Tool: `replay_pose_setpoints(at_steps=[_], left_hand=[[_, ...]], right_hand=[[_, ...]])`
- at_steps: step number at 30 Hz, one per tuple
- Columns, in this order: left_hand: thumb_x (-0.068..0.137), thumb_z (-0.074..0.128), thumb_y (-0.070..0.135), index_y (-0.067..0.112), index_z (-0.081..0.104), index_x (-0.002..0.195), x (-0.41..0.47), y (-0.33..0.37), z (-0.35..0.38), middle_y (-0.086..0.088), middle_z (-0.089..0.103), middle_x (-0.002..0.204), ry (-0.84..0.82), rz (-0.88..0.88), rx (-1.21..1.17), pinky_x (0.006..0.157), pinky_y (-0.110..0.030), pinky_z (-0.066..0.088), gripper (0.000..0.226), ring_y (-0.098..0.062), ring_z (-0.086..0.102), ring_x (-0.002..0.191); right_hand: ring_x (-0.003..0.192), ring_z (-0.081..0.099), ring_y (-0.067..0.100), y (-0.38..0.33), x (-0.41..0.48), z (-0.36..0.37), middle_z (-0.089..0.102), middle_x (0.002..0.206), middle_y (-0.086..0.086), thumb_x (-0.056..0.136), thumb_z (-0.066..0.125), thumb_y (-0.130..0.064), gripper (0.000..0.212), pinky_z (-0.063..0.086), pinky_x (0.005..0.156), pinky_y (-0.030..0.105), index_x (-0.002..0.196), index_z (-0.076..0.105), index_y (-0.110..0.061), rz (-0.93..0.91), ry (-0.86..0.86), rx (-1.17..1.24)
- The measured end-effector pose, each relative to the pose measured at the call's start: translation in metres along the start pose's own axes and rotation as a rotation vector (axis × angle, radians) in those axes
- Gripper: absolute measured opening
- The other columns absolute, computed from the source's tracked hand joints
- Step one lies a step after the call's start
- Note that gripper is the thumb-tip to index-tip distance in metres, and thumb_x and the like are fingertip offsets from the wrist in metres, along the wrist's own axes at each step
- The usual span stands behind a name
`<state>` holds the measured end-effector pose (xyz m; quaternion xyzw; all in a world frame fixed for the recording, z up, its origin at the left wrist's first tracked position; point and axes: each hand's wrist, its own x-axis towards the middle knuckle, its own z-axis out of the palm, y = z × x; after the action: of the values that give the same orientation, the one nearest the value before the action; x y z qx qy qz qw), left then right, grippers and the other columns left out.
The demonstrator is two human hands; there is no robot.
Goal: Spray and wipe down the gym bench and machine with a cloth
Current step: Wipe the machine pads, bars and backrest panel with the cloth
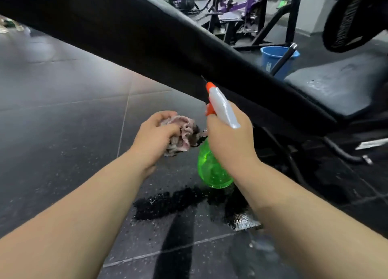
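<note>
R grip [228, 139] holds green spray bottle [210, 167], nozzle near black bench pad [147, 33]. L grip [155, 138] clutches crumpled cloth [184, 132]. Wet patch [168, 203] on floor [63, 111].

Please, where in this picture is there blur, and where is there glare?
Head view: the far machines are soft and blurred; the wide lens seems to bend the bench; glare lies on the wet patch; the cloth and bottle look fairly sharp.

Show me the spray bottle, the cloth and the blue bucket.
spray bottle [212, 169]: head view, on its green body.
cloth [184, 133]: head view, on its bunched folds.
blue bucket [270, 56]: head view, on its front wall.
</note>
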<state>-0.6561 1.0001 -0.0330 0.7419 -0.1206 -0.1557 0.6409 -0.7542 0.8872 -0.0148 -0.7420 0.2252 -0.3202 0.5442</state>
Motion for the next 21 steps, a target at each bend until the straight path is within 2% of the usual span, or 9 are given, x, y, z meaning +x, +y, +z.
replay_pose_setpoints(at_steps=[3,5,9,12,14,16,18,19,21], left_hand=[[0.059,0.058,0.017,0.028,0.068,0.096,-0.002,0.008,0.025,-0.006,0.073,0.097,-0.033,0.028,-0.024,0.076,-0.043,0.057,0.040,-0.028,0.070,0.086],[0.066,0.059,0.012,0.027,0.067,0.096,-0.003,0.005,0.031,-0.007,0.073,0.096,-0.041,0.035,-0.027,0.075,-0.042,0.057,0.035,-0.026,0.069,0.082],[0.073,0.060,0.007,0.025,0.067,0.096,-0.003,-0.014,0.040,-0.006,0.073,0.091,-0.049,-0.014,0.004,0.076,-0.048,0.056,0.030,-0.024,0.069,0.076],[0.082,0.062,0.007,0.020,0.066,0.103,-0.006,-0.035,0.050,-0.004,0.073,0.091,-0.092,-0.058,0.056,0.078,-0.048,0.056,0.025,-0.023,0.069,0.076],[0.085,0.064,0.011,0.021,0.065,0.104,-0.008,-0.048,0.060,-0.005,0.073,0.097,-0.131,-0.080,0.102,0.081,-0.047,0.057,0.022,-0.022,0.071,0.080],[0.086,0.067,0.022,0.025,0.065,0.106,-0.011,-0.055,0.069,-0.003,0.072,0.102,-0.173,-0.090,0.140,0.079,-0.042,0.059,0.019,-0.019,0.072,0.082],[0.088,0.067,0.025,0.026,0.065,0.107,-0.016,-0.063,0.081,-0.002,0.073,0.100,-0.210,-0.088,0.153,0.070,-0.033,0.059,0.020,-0.016,0.072,0.078],[0.088,0.066,0.024,0.027,0.065,0.107,-0.019,-0.066,0.087,-0.002,0.073,0.098,-0.223,-0.072,0.171,0.068,-0.031,0.057,0.019,-0.017,0.072,0.076],[0.088,0.065,0.021,0.032,0.065,0.106,-0.023,-0.071,0.099,0.002,0.072,0.096,-0.249,-0.025,0.227,0.073,-0.030,0.053,0.021,-0.016,0.070,0.077]], right_hand=[[0.088,0.059,0.030,0.006,0.009,-0.013,0.060,0.088,0.004,0.087,0.047,-0.019,0.027,0.051,0.080,0.043,0.111,0.060,-0.018,0.023,0.008,-0.101],[0.090,0.058,0.028,0.015,0.009,-0.017,0.060,0.092,0.004,0.088,0.046,-0.019,0.031,0.050,0.084,0.043,0.116,0.058,-0.019,0.026,-0.003,-0.142],[0.066,0.044,0.022,0.044,-0.001,-0.027,0.051,0.073,0.004,0.088,0.047,-0.021,0.010,0.044,0.065,0.038,0.085,0.057,-0.021,0.065,-0.041,-0.165],[0.069,0.044,0.020,0.078,-0.008,-0.041,0.053,0.073,0.007,0.087,0.047,-0.027,0.017,0.041,0.067,0.036,0.091,0.058,-0.016,0.166,-0.054,-0.230],[0.073,0.044,0.021,0.107,-0.016,-0.056,0.047,0.063,-0.002,0.087,0.046,-0.031,0.018,0.035,0.064,0.035,0.080,0.053,-0.016,0.146,-0.069,-0.457],[0.076,0.048,0.022,0.133,-0.024,-0.070,0.054,0.066,-0.006,0.091,0.049,-0.035,0.020,0.033,0.060,0.035,0.074,0.051,-0.024,0.093,-0.121,-0.611],[0.084,0.057,0.019,0.157,-0.037,-0.084,0.067,0.085,-0.010,0.093,0.058,-0.038,0.015,0.040,0.067,0.033,0.105,0.066,-0.038,0.122,-0.236,-0.594],[0.089,0.060,0.018,0.170,-0.044,-0.091,0.070,0.094,-0.008,0.092,0.062,-0.038,0.031,0.043,0.072,0.031,0.124,0.063,-0.039,0.153,-0.286,-0.601],[0.095,0.062,0.020,0.192,-0.056,-0.104,0.072,0.103,-0.003,0.091,0.065,-0.035,0.039,0.047,0.082,0.032,0.130,0.060,-0.037,0.234,-0.333,-0.612]])
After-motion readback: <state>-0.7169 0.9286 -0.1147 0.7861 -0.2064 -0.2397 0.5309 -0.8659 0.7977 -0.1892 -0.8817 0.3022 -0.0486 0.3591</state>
